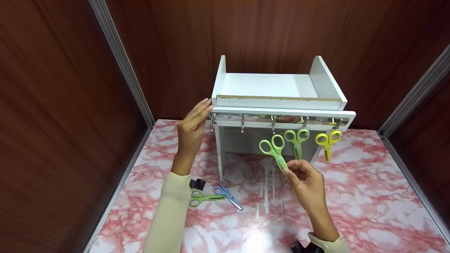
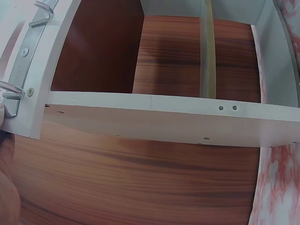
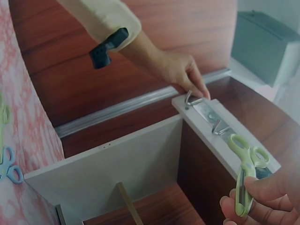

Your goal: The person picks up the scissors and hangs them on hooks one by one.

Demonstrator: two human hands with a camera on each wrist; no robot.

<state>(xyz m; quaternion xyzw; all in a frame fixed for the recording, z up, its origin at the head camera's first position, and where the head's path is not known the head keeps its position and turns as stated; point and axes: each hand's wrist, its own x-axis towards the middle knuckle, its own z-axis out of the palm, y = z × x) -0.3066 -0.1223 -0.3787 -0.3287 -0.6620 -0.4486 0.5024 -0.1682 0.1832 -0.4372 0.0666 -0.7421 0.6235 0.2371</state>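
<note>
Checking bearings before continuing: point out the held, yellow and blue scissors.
Held scissors [image 1: 278, 154], head view, just below the handles.
Yellow scissors [image 1: 328, 145], head view, just below the handles.
Blue scissors [image 1: 227, 194], head view, between handles and blades.

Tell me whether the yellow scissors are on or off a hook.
On: the yellow scissors hang blades-down, one handle loop over the rightmost hook.

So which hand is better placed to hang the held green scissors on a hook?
Likely the right hand: it pinches the scissors, handles up, near the middle hook. The left hand touches the rack's left end.
</note>
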